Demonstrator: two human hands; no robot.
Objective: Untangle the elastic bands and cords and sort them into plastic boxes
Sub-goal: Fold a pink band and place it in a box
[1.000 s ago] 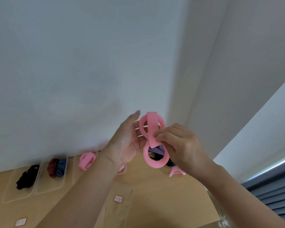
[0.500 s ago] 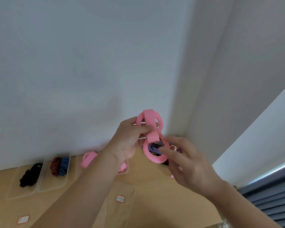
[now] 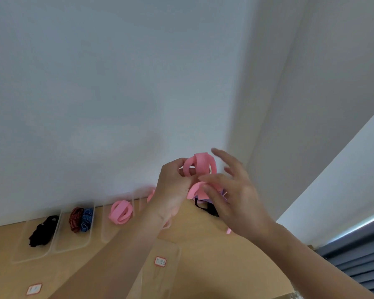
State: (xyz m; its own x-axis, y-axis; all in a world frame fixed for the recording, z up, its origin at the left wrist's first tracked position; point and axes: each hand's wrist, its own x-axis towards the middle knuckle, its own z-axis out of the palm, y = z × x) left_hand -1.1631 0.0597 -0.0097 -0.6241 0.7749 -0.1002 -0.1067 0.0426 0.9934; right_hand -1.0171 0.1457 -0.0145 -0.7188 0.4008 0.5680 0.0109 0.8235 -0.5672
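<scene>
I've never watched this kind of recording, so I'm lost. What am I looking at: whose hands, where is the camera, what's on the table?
There is no machine here: a person works with bare hands, and the one camera sits on their head, looking forward and down. The left hand holds a tangle of flat pink elastic bands by its upper loops; the right hand pinches the lower loop. On the light wooden table, clear plastic boxes hold black cords, red and blue striped bundles and more pink bands.
</scene>
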